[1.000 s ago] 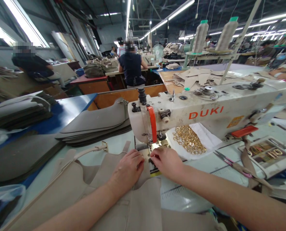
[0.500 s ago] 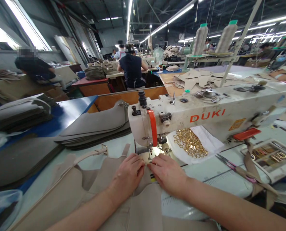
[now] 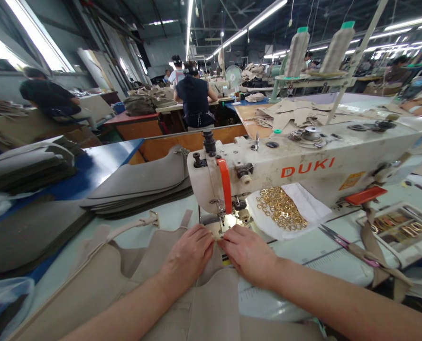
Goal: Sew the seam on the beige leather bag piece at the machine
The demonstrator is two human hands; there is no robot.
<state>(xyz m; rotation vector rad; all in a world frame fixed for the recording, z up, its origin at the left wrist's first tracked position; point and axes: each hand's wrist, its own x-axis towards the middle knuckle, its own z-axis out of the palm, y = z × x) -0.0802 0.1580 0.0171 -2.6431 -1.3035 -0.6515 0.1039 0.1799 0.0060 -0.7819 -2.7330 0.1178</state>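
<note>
A beige fabric piece lies across the front of the table and runs up to the needle area of a white sewing machine. My left hand pinches its edge just left of the presser foot. From the other side my right hand grips the same edge, its fingertips close to the left hand's. What exactly lies between the fingertips is too small to make out. A lamp lights the needle plate right beyond the fingers. A beige strap with a buckle extends from the fabric on the left.
Gold rings lie on a white cloth beside the machine. Scissors and a parts tray are at right. Grey cut panels are stacked at left. Thread cones stand behind; a co-worker sits ahead.
Both hands stay at nearly the same spot by the needle, holding the fabric. The view has shifted very slightly; nothing has been let go.
</note>
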